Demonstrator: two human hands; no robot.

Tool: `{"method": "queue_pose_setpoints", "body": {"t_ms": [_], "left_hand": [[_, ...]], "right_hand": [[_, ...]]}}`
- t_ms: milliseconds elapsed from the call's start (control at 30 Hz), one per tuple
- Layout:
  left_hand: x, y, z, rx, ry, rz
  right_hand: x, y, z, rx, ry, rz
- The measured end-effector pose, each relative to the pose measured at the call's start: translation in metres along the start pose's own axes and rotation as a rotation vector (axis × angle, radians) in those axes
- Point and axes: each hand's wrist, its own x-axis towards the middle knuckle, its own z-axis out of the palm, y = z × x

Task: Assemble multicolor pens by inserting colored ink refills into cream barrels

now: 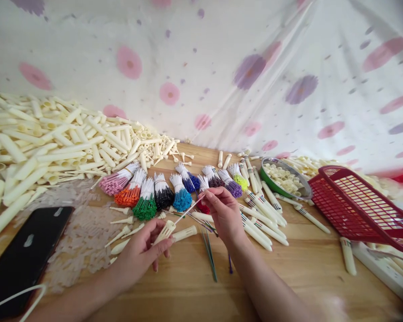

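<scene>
Pinched in my left hand point(146, 246) is a cream slotted pen barrel piece point(165, 231), tilted up to the right. My right hand point(223, 212) grips a thin white pen refill point(190, 211) by its upper end, and the refill's lower end meets the top of the slotted piece. Whether it is inside a slot I cannot tell. Behind the hands lie bundles of coloured refills, among them green point(145, 201), black point(163, 192) and light blue point(181, 194). Tweezers point(210, 255) and a loose purple-tipped refill point(230, 264) rest between my forearms. Another cream barrel piece point(185, 233) lies beyond my left fingers.
Cream pen tubes point(47, 138) are heaped at the left, above clear plastic bits point(83, 232) and a black phone point(28, 255). On the right are multicolour pens point(260, 228), a green-sided bowl point(267, 178) of small cream parts, a red basket point(359, 205) and a white power strip point(386, 273).
</scene>
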Motion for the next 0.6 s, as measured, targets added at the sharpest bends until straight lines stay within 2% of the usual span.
{"method": "queue_pose_setpoints", "body": {"t_ms": [267, 467, 600], "left_hand": [[0.000, -0.002, 0.004, 0.048, 0.064, -0.014], [0.000, 0.004, 0.002, 0.142, 0.081, -0.019], [0.000, 0.008, 0.000, 0.209, 0.083, -0.006]], "right_hand": [[-0.012, 0.009, 0.012, -0.049, -0.056, 0.081], [-0.018, 0.002, 0.012, -0.119, -0.077, 0.018], [-0.024, 0.009, 0.015, -0.178, -0.127, 0.027]]}}
